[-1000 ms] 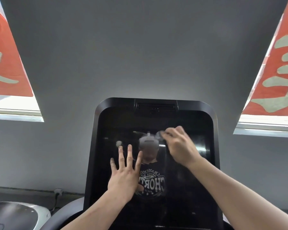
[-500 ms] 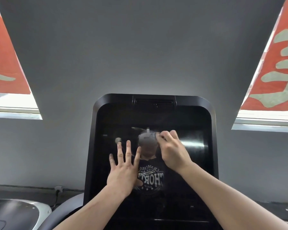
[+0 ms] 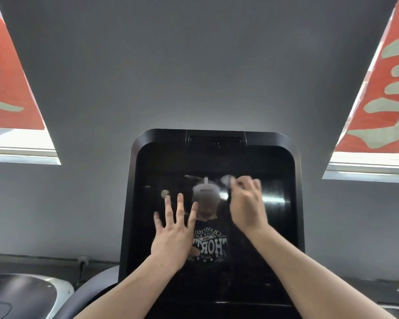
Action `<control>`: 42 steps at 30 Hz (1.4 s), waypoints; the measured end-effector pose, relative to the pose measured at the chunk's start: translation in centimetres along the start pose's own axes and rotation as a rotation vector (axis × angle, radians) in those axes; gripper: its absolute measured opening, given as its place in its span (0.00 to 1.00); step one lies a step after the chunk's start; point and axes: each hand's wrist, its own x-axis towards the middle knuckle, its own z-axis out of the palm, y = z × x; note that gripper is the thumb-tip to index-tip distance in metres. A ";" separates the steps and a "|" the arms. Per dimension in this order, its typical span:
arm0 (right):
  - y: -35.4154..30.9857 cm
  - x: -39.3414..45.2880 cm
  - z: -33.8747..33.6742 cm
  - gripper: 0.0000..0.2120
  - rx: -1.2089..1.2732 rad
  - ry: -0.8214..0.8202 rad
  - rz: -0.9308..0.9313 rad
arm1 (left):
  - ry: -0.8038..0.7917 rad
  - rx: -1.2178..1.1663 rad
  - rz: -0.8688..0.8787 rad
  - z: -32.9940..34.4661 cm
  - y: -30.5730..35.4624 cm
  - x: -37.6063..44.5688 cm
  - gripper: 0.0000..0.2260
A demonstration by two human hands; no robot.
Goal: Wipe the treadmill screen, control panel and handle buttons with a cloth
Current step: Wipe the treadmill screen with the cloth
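Observation:
The black treadmill screen [image 3: 279, 229] stands upright in front of me and mirrors my head and shirt. My left hand [image 3: 173, 233] lies flat on its left half with the fingers spread and straight. My right hand [image 3: 247, 203] is on the upper middle of the glass, blurred, with its fingers curled. A small pale grey bit of cloth [image 3: 226, 179] shows at its fingertips; the hand hides the rest of it. The control panel and handle buttons are out of view.
A vent slot [image 3: 215, 139] runs along the top of the console. A grey wall is behind, with red banners in the windows at the left [image 3: 7, 88] and right [image 3: 382, 93]. Another machine's white housing [image 3: 25, 293] sits at the lower left.
My right hand slid a little left across the upper screen, then back to the right. My left hand stayed flat in the same spot.

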 end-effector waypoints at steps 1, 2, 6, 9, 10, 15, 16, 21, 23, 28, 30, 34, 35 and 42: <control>-0.9 -1.3 0.3 0.18 -0.015 -0.081 -0.184 | 0.003 0.001 -0.004 0.1 0.0 0.1 0.58; -0.5 -1.7 0.1 0.17 -0.024 -0.128 -0.346 | 0.007 0.002 -0.007 0.2 0.0 0.1 0.58; 3.2 2.1 -1.4 0.19 -0.048 0.037 -0.082 | -0.001 0.005 0.003 0.1 0.0 0.1 0.58; -0.1 -0.2 -0.3 0.18 -0.031 -0.070 -0.127 | -0.010 0.003 0.001 0.0 0.0 0.1 0.58; -0.6 -1.3 0.0 0.17 -0.033 -0.135 -0.296 | -0.010 0.000 -0.002 0.0 0.1 0.0 0.58; 3.2 2.1 -1.3 0.18 -0.031 0.058 -0.031 | -0.012 -0.008 0.002 0.0 0.0 0.1 0.58; 2.4 1.4 -0.9 0.19 -0.026 0.063 0.033 | -0.013 -0.013 0.000 0.1 0.0 0.1 0.58; 1.1 -0.9 -1.0 0.18 -0.058 -0.154 -0.387 | 0.011 -0.004 -0.001 0.1 0.0 0.1 0.58; 3.5 1.2 -1.4 0.20 -0.097 0.012 -0.147 | -0.006 -0.002 0.010 -0.1 0.0 0.1 0.58; -0.1 -3.2 0.2 0.19 -0.041 -0.128 -0.357 | 0.022 0.002 -0.003 0.4 -0.2 0.1 0.59; 1.6 -2.1 -0.7 0.19 -0.042 -0.191 -0.482 | 0.015 -0.002 0.003 0.3 -0.2 0.1 0.58; 2.6 -0.5 -0.6 0.23 -0.020 0.051 -0.038 | -0.018 -0.014 0.016 -0.3 -0.1 0.0 0.57; 1.2 -1.5 -0.1 0.22 -0.012 0.020 -0.063 | -0.018 -0.016 0.013 -0.2 -0.1 0.1 0.57; 3.2 -0.2 -0.4 0.21 -0.006 0.102 0.015 | -0.024 -0.012 0.015 -0.3 -0.1 0.0 0.58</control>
